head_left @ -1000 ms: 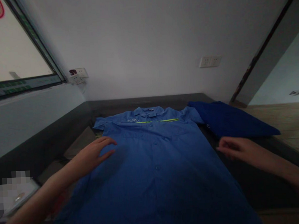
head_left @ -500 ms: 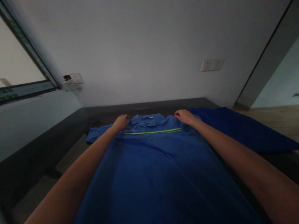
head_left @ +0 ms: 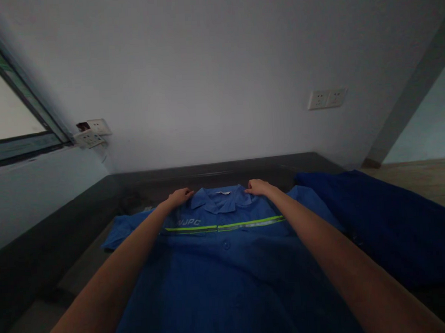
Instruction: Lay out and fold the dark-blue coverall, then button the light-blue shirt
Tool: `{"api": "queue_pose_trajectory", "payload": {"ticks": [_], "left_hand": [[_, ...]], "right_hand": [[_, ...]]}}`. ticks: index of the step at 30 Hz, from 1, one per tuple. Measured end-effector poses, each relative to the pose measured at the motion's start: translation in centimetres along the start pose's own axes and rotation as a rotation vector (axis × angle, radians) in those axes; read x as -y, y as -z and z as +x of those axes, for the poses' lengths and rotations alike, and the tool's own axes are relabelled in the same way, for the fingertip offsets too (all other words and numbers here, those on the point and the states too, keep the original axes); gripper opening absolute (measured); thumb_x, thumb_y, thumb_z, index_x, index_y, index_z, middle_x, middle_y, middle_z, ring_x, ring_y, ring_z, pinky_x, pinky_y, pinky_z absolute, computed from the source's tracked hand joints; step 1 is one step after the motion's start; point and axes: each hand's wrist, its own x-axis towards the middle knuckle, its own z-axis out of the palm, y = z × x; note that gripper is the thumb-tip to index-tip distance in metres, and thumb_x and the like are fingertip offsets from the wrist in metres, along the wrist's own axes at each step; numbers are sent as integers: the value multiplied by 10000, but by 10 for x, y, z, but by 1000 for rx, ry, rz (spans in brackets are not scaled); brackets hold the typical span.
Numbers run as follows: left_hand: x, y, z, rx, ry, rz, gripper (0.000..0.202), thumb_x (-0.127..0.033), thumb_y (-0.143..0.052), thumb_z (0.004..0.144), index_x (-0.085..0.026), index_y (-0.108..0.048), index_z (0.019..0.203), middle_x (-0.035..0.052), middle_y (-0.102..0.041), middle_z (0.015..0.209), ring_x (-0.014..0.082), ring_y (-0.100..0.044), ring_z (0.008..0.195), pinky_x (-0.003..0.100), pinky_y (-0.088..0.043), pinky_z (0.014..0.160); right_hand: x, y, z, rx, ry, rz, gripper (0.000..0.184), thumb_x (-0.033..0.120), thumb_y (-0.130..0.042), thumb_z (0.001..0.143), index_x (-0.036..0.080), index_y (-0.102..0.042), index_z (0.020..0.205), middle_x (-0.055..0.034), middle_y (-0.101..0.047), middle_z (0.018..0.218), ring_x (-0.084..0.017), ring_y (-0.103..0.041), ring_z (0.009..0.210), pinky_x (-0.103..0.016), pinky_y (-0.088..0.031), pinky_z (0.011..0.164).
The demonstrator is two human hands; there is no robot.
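A blue work shirt (head_left: 227, 265) lies spread front side up before me, its collar at the far end and a yellow-green and grey stripe across the chest. Pale letters mark the chest on the left. My left hand (head_left: 181, 196) pinches the shoulder just left of the collar. On the other side of the collar, my right hand (head_left: 259, 187) has its fingers closed on the right shoulder. Both arms reach forward over the shirt and cover parts of its sides. The lower hem is out of view.
Dark blue cloth (head_left: 389, 217) lies to the right, beside the shirt's sleeve. A dark raised edge (head_left: 208, 170) runs along the pale wall. Wall sockets (head_left: 327, 99) sit on the right, and a power strip (head_left: 90, 138) hangs by the window at left.
My right hand has moved inward along the shoulder toward the collar. The right sleeve now shows beyond my arm, and the view has come closer to the shirt.
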Motion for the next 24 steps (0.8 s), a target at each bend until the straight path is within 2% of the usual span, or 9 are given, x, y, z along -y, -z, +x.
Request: {"api": "queue_pose_trajectory", "payload": {"ticks": [3,6,9,11,12,14,18,21,24], "left_hand": [[0,8,6,95,-40,-48,488,-519,-428,836,-126,-680,978,120,-703,1038,237,-638,961,272,-475,813],[-2,19,4,289,-29,-202,549,-635,-513,742,-139,-711,871,87,-732,894,223,-662,813,266,-495,737],[-7,27,-2,539,55,-426,531,-625,-638,638,-154,-706,874,73,-731,814,219,-652,715,298,-501,686],[-8,31,-3,602,48,-527,492,-550,-679,625,-162,-682,926,63,-727,835,210,-643,713,298,-499,675],[-9,33,-2,588,20,-558,474,-520,-673,638,-163,-664,949,59,-723,859,204,-639,726,292,-498,676],[-8,36,5,473,-45,-548,424,-487,-626,686,-157,-632,953,52,-708,883,197,-629,755,280,-495,679],[-13,39,29,72,-156,-282,286,-403,-517,786,-152,-593,900,48,-670,886,199,-603,828,284,-477,722],[-21,33,42,-159,-188,-141,270,-357,-499,826,-160,-567,997,66,-654,982,210,-591,913,310,-455,793],[-31,18,43,-279,-161,-45,311,-377,-478,866,-178,-535,1098,89,-636,1075,239,-577,992,374,-424,859]], "right_hand": [[-3,4,7,112,78,9,514,593,-644,718,123,-726,908,-125,-720,921,-231,-658,855,-267,-469,711],[-8,9,9,194,156,33,442,573,-702,640,142,-732,734,-51,-706,713,-194,-643,706,-240,-458,625],[-18,12,11,191,195,73,320,475,-713,656,157,-714,685,0,-667,626,-159,-610,644,-215,-430,576],[-25,15,14,132,193,100,260,412,-667,721,155,-706,730,6,-663,647,-148,-597,653,-205,-414,569],[-28,16,16,91,185,111,246,388,-636,755,152,-702,768,3,-669,679,-146,-595,670,-203,-410,573],[-33,19,21,-9,158,126,235,346,-584,804,141,-687,853,-19,-684,780,-151,-599,735,-205,-410,606],[-37,25,27,-238,78,131,256,291,-521,855,136,-631,1026,-84,-664,1039,-186,-588,929,-240,-408,725],[-37,24,24,-454,-8,101,251,362,-544,856,194,-622,1025,-76,-670,1032,-210,-599,932,-270,-405,716],[-36,15,18,-590,-23,-10,229,410,-564,854,221,-627,966,-67,-688,946,-224,-612,876,-283,-396,679]]}}
